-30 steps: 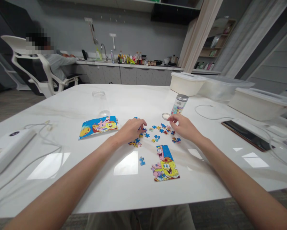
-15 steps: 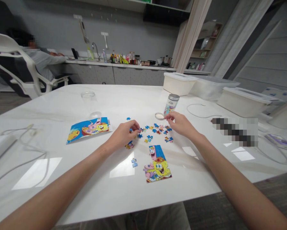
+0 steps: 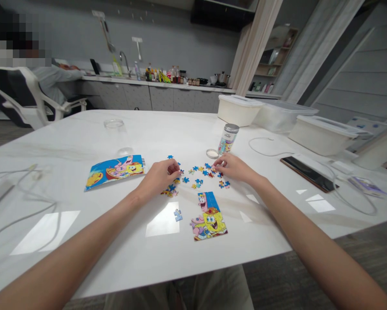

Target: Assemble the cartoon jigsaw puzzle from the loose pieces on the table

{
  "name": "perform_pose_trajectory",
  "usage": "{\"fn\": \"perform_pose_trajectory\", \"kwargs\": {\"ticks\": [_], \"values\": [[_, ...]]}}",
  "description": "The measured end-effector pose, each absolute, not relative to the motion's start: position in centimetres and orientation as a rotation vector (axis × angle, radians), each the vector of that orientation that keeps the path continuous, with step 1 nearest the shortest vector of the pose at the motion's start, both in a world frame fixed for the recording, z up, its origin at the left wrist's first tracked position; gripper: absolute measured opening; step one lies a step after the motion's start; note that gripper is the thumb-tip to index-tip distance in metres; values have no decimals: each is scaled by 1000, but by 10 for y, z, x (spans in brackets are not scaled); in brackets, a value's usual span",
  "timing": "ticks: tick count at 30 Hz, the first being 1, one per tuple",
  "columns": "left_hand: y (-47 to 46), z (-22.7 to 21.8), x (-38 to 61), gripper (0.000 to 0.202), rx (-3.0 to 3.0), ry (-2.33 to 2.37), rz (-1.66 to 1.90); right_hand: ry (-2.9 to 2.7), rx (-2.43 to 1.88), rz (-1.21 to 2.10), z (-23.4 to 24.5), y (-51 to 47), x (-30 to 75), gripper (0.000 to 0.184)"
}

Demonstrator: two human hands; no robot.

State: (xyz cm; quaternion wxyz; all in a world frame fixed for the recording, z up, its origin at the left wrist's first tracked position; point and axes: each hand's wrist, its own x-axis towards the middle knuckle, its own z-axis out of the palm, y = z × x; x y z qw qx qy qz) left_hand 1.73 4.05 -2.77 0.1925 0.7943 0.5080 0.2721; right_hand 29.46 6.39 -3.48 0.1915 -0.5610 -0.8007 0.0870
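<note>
Curled together, the fingers of my left hand (image 3: 163, 175) pinch a small puzzle piece that is mostly covered. More loose pieces (image 3: 170, 190) lie under and beside that palm. My right hand (image 3: 234, 167) has its thumb and forefinger closed on a piece at the right side of the scattered puzzle pieces (image 3: 198, 182). Nearer the front edge lies a joined section of cartoon puzzle (image 3: 212, 218), with a single light-blue piece (image 3: 178, 215) to its left. A folded picture sheet (image 3: 116, 171) showing the cartoon rests left of my left hand.
Beyond my right hand stand a printed canister (image 3: 228, 138) and a round lid (image 3: 212, 153). A clear jar (image 3: 114, 135) is at the back left. Storage boxes (image 3: 240, 110), a phone (image 3: 309, 173) and cables occupy the right side. A person (image 3: 56, 79) sits at the far left.
My right hand has moved left and down from beside the round lid onto the loose pieces. My left hand has drawn slightly left. The view has shifted a little.
</note>
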Motion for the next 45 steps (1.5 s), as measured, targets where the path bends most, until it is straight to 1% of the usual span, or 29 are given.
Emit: {"fn": "perform_pose_trajectory", "kwargs": {"ticks": [4, 9, 18, 21, 27, 30, 33, 37, 40, 42, 45], "values": [[44, -32, 14, 12, 2361, 1486, 748, -2254, -1598, 241, -35, 65, 296, 13], [45, -37, 14, 19, 2522, 1523, 751, -2230, -1614, 249, -37, 68, 297, 12], [42, -40, 18, 15, 2547, 1494, 748, -2202, -1638, 308, -34, 69, 300, 13], [42, -40, 18, 14, 2541, 1497, 749, -2166, -1627, 422, -31, 69, 301, 15], [40, -37, 19, 13, 2509, 1506, 732, -2007, -1497, 755, -28, 67, 299, 17], [39, -36, 19, 12, 2511, 1487, 737, -1933, -1437, 846, -23, 62, 295, 22], [37, -35, 19, 11, 2535, 1414, 750, -1957, -1355, 922, -15, 52, 286, 24], [29, -31, 26, 10, 2349, 1200, 726, -1905, -1266, 1173, -7, 36, 268, 13], [21, -25, 33, 17, 2114, 1080, 666, -1833, -1219, 1267, -6, 27, 256, 8], [18, -22, 36, 18, 2051, 1023, 668, -1823, -1230, 1311, -7, 24, 252, 8], [16, -20, 37, 19, 1954, 966, 670, -1855, -1314, 1357, -7, 20, 251, 12]]}}
